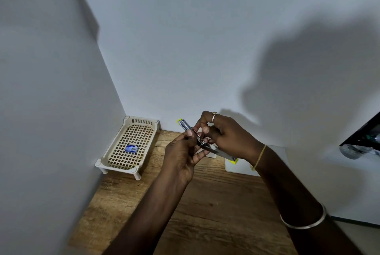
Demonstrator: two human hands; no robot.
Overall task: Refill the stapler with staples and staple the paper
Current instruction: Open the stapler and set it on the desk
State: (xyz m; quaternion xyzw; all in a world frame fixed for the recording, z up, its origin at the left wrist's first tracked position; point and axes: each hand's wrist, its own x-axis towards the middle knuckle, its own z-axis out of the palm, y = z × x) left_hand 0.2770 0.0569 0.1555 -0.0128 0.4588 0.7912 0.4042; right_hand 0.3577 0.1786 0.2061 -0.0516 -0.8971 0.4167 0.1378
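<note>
The stapler (205, 145) is metal with yellow ends and is swung wide open above the wooden desk (205, 203). One yellow end points up toward the wall, the other down to the right. My left hand (183, 153) grips its middle from the left. My right hand (224, 135) holds it from the right, with fingers pinching at the hinge area. Whether staples are between the fingers is hidden. A small blue staple box (131, 148) lies in the cream basket (115, 151). White paper (240, 167) lies on the desk under my right wrist.
The cream perforated basket stands on short legs in the desk's left corner against the grey walls. A white surface (349, 182) with a clear object (355, 150) and a dark device (366, 131) sits at the right.
</note>
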